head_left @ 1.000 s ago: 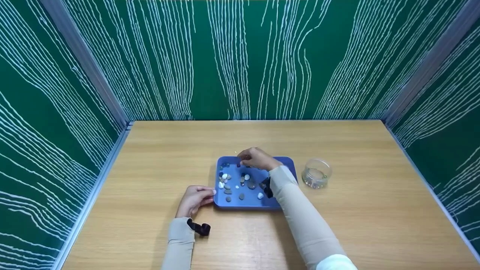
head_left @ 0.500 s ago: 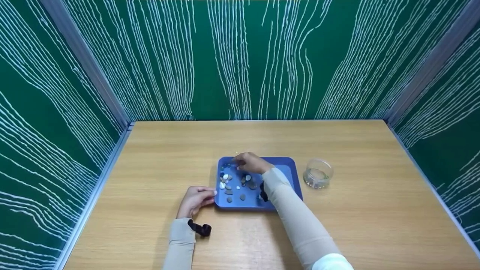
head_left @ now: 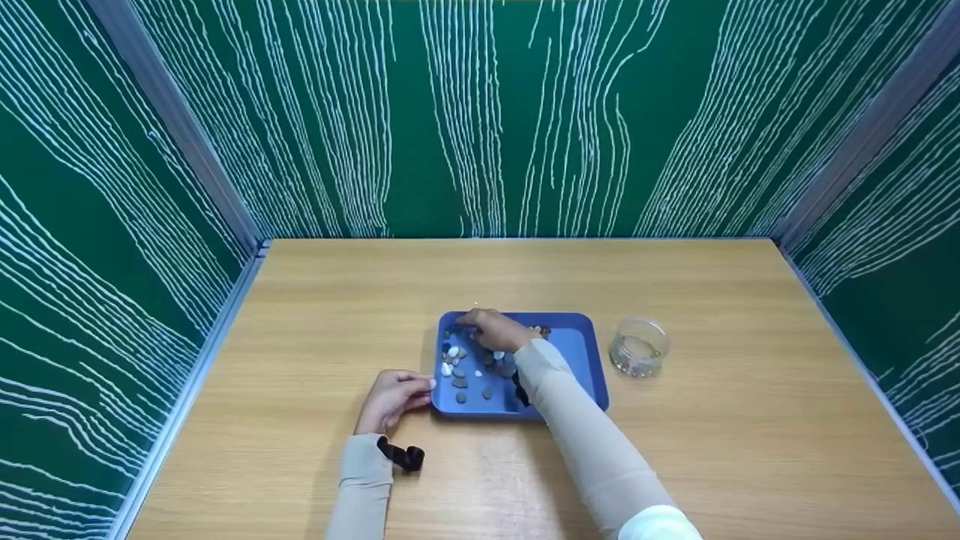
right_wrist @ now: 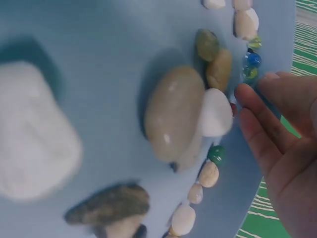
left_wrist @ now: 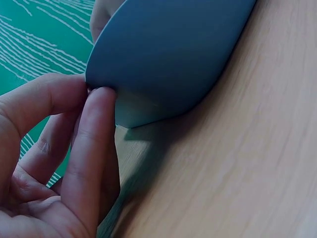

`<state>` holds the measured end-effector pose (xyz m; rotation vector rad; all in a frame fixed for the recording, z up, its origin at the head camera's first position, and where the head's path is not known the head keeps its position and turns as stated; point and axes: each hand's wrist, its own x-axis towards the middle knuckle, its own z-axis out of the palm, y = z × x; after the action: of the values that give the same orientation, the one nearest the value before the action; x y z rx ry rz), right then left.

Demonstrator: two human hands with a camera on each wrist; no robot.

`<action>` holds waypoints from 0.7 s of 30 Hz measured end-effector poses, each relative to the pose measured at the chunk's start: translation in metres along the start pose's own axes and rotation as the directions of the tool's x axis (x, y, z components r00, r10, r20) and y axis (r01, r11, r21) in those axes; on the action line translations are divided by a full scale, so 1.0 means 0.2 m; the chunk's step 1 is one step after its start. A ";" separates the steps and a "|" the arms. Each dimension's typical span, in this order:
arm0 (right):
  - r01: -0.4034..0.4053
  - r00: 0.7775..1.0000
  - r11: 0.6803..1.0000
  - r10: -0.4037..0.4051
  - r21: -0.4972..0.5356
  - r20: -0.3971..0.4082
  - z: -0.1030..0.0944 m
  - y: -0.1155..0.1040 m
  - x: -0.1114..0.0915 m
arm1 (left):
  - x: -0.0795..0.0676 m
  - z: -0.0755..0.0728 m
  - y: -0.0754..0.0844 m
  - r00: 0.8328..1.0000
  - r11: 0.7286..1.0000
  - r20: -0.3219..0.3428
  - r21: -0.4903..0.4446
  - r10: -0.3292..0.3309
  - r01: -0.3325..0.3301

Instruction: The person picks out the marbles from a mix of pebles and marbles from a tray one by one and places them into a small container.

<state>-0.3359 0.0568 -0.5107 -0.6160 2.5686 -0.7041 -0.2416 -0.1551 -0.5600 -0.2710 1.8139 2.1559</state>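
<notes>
In the head view a blue tray lies on the table with pebbles and glass marbles in it. My left hand pinches its left rim near the front corner; thumb and index finger grip the edge in the left wrist view. My right hand reaches over the tray's back left part. Its fingertips are beside a blue marble and a green marble in a row along the tray's wall. Nothing shows between its nearly straight fingers. Close by lie a white pebble and a large grey-brown pebble.
To the tray's right stands a clear round container with small glassy pieces in its bottom. Several white pebbles and grey pebbles lie in the tray's left half. Green walls with white lines enclose the wooden table.
My right hand has moved left along the tray's back edge to its back left corner, uncovering reddish-brown pieces farther right. The left hand keeps its grip on the rim.
</notes>
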 end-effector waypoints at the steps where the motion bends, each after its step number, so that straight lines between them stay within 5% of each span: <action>1: -0.010 1.000 1.000 0.010 -0.002 0.000 0.01 0.00 0.00 | 0.00 0.00 0.00 1.000 1.000 0.002 -0.001 -0.001 0.001; 13: 0.035 0.999 0.995 -0.038 -0.090 -0.031 0.04 0.01 0.02 | 0.00 0.00 0.01 1.000 1.000 -0.001 0.008 -0.011 0.011; 21: 0.224 0.966 0.965 -0.239 -0.136 -0.103 0.06 0.04 0.02 | 0.00 -0.01 0.00 0.999 1.000 0.041 -0.003 0.008 -0.008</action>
<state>-0.3367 0.0566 -0.5262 -0.9553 2.6921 -0.6771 -0.2418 -0.1576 -0.5608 -0.2196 1.7928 2.1535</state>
